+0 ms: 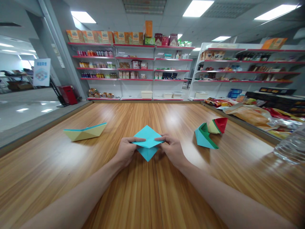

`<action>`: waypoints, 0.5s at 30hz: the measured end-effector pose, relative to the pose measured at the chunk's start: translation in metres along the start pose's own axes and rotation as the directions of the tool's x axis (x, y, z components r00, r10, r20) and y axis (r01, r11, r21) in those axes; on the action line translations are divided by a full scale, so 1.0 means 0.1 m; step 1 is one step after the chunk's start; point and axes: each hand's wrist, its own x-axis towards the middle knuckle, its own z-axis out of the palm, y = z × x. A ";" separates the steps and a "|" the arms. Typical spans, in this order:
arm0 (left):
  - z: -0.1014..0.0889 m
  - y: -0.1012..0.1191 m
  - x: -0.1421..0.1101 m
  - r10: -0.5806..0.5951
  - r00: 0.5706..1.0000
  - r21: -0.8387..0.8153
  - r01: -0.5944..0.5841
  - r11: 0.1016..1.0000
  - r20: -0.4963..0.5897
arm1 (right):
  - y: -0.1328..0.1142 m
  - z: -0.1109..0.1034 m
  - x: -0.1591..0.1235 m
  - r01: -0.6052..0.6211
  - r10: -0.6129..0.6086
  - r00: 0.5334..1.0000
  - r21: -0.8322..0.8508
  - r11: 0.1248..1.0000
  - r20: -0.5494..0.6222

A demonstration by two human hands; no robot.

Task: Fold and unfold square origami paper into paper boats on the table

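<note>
A light-blue piece of folded origami paper [148,132] is held over the middle of the wooden table, its upper layer a diamond and a second pointed flap showing below. On its left corner my left hand [127,148] is closed, thumb on top and fingers underneath. My right hand [172,148] pinches the right corner the same way. The fingertips under the paper are hidden. Away to the left lies a yellow paper boat [87,133] with a blue edge. To the right are a blue and green paper boat [205,136] and a yellow, red and green one [218,125].
The wooden table [114,197] has a raised rim. A clear plastic object [292,146] sits at its right edge. Beyond that side are packaged snacks [250,114] and black boxes [276,98]. Stocked shelves [135,68] stand behind the table.
</note>
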 end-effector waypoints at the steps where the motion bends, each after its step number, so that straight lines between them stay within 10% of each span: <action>1: 0.00 0.01 0.00 -0.006 1.000 -0.006 0.006 1.000 -0.008 | 0.01 0.00 0.01 -0.027 0.027 1.000 0.032 0.999 -0.009; 10: -0.02 -0.03 0.03 -0.055 0.998 -0.037 0.055 0.998 0.018 | -0.04 -0.01 0.01 -0.188 0.196 0.981 0.208 0.960 -0.015; 15: 0.01 0.03 -0.01 0.225 0.964 0.280 -0.256 0.925 0.139 | 0.00 -0.02 0.02 -0.158 0.175 0.980 0.161 0.974 -0.096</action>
